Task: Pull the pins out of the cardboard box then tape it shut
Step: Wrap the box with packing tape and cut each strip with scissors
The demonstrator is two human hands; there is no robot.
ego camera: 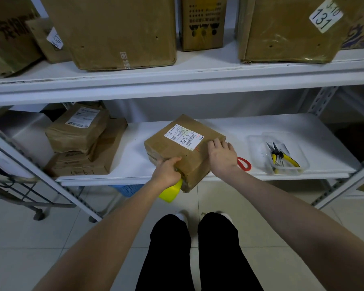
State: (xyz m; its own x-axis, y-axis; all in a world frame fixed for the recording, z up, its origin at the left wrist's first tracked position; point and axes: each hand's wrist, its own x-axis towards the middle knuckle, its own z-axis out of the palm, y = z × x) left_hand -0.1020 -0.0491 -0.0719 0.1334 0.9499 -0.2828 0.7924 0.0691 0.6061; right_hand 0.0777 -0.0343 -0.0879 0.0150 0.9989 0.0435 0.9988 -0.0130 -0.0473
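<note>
Smooth tape firmly over the seam of the brown labelled cardboard box (pixel 166 145), set at the white shelf's (pixel 229 127) front edge. Steady with left grip (pixel 166 171), clenched round the near corner above a yellow tape roll (pixel 170 193); press with right grip (pixel 222 154), released flat on top. Rightward, clear plastic tray (pixel 290 170) holding yellow-handled pliers (pixel 282 156).

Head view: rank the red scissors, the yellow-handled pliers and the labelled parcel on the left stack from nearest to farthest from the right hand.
1. Red scissors, just right of the right hand.
2. Yellow-handled pliers, farther right in the clear tray.
3. Labelled parcel, far left on the stack.
</note>
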